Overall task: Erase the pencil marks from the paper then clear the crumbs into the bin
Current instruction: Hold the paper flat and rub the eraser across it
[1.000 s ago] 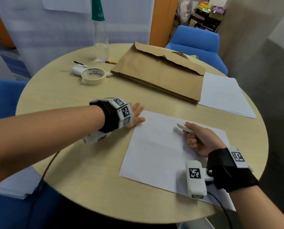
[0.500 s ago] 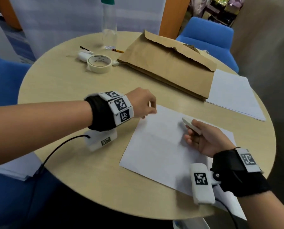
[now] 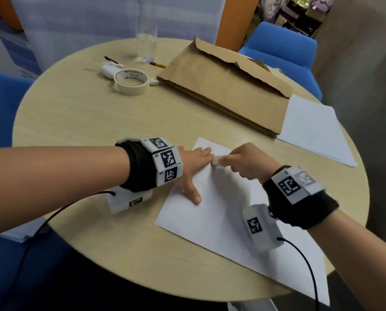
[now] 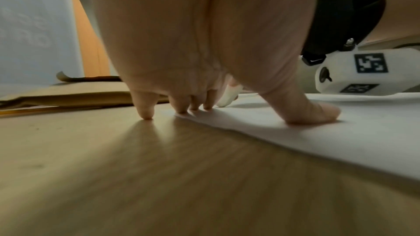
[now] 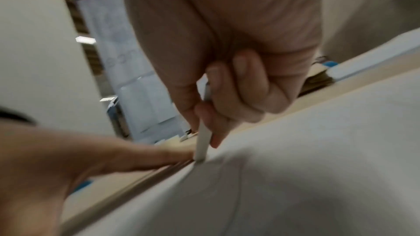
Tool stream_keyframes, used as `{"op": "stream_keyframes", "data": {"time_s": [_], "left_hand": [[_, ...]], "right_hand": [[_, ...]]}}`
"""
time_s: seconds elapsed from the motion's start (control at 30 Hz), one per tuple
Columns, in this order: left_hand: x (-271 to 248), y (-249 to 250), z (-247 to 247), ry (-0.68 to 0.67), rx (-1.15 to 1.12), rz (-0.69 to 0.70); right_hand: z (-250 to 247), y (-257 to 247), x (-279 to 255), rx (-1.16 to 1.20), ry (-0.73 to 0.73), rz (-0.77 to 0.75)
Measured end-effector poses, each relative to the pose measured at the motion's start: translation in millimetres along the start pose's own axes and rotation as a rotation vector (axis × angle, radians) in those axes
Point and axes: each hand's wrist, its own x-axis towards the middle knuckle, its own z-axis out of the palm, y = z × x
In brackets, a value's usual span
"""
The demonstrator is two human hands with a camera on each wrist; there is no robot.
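My left hand [image 3: 191,169] now lies flat, fingers spread, pinning the white paper sheet [image 3: 221,209] to the desk. My right hand [image 3: 247,163] has swung in, pinching the white eraser [image 3: 216,160] down at the far-left corner. Erasing is starting.

left arm: reaches in from the left, forearm bare, black band at the wrist
left hand [image 3: 191,167]: flat, fingers straight and spread, thumb splayed toward the body, pressing down
right arm: comes in from lower right, wrist banded
right hand [image 3: 247,163]: fingers curled, pinching a thin white eraser [image 3: 216,160] beside the left fingertips [image 4: 147,112]
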Motion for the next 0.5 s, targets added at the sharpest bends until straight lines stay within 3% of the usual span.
{"op": "stream_keyframes", "data": {"time_s": [0.23,0.37,0.5], "left_hand": [[5,-2,3,-0.028,0.034,-0.03],[7,-4,5,-0.021,0.045,-0.03],[7,-3,5,-0.033,0.059,-0.045]], "right_hand": [[-8,-2,5,-0.399,0.215,0.05],[10,-17,3,-0.354,0.113,-0.044],[-2,-9,3,-0.47,0.133,0.037]]}}
